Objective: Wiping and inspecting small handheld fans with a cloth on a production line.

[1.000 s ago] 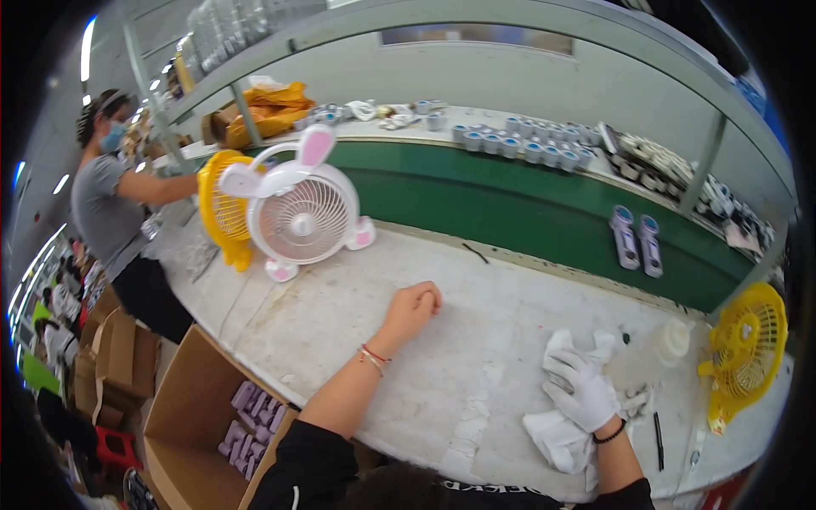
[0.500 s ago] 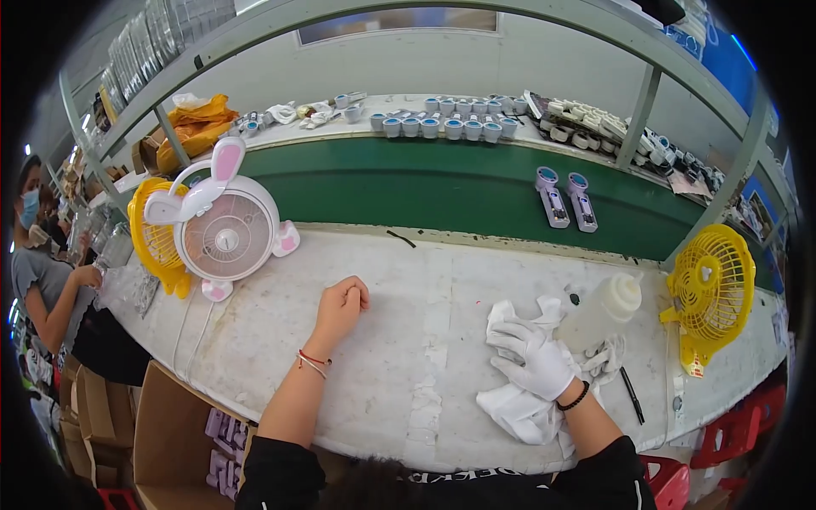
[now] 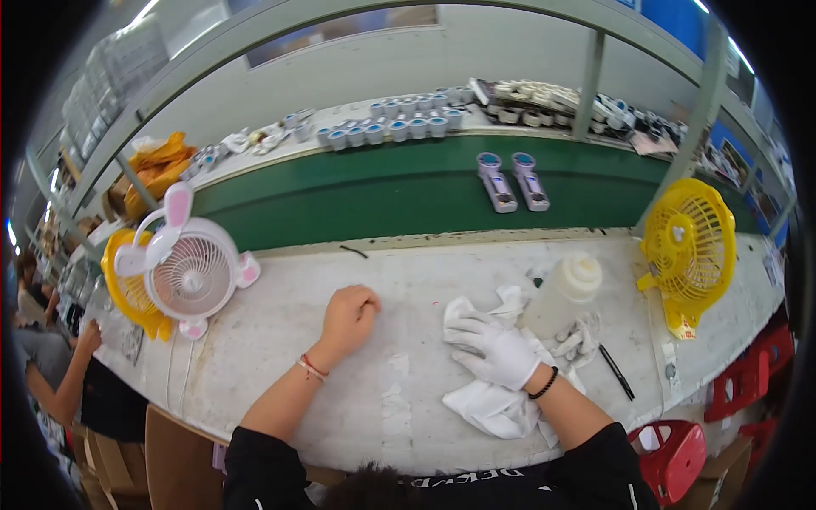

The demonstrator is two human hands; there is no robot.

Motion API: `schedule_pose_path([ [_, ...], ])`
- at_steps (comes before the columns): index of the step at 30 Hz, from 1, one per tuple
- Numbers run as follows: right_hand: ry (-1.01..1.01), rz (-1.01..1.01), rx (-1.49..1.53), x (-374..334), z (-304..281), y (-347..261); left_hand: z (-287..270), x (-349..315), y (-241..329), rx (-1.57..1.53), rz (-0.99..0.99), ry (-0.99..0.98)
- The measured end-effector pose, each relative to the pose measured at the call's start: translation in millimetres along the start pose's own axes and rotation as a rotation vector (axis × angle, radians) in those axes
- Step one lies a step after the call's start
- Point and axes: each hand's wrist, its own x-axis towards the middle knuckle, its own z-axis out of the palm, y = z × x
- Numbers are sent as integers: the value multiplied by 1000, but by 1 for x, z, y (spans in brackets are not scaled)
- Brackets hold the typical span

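Note:
My left hand (image 3: 350, 321) is bare and curled into a loose fist above the white tabletop; nothing shows in it. My right hand (image 3: 497, 350), in a white glove, lies with fingers stretched over a crumpled white cloth (image 3: 489, 412). Just beyond it stands a translucent squeeze bottle (image 3: 552, 302) with a whitish cap. A greyish glove (image 3: 578, 338) is bunched beside the bottle. To the right of that lies a black pen (image 3: 616, 372).
A white rabbit-eared fan (image 3: 191, 268) and a yellow fan (image 3: 127, 289) stand at left, another yellow fan (image 3: 690, 246) at right. Two lilac handheld devices (image 3: 497, 183) rest on the green belt (image 3: 357, 200). Blue-topped cups (image 3: 374, 133) line the back shelf. Red stools (image 3: 671, 459) stand lower right.
My view has turned to the right, so the scene sits further left. The left fist has shifted rightward over the tabletop. The gloved right hand stays on the cloth.

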Motion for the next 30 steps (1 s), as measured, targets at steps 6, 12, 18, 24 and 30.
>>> schedule_pose_path([
  [6,-62,-21,-128,-7,-2,10,134,136,15,-49,138,-62],
  [12,-63,-81,-45,-5,-1,9,239,238,-3,24,-328,74],
  [18,-55,-97,-39,-6,11,15,233,266,-16,-116,-562,-244],
  [24,-21,-102,-27,-7,-3,11,144,171,10,-691,-553,-388],
  [30,312,34,199,-12,-7,10,24,1,80,-761,-507,-527],
])
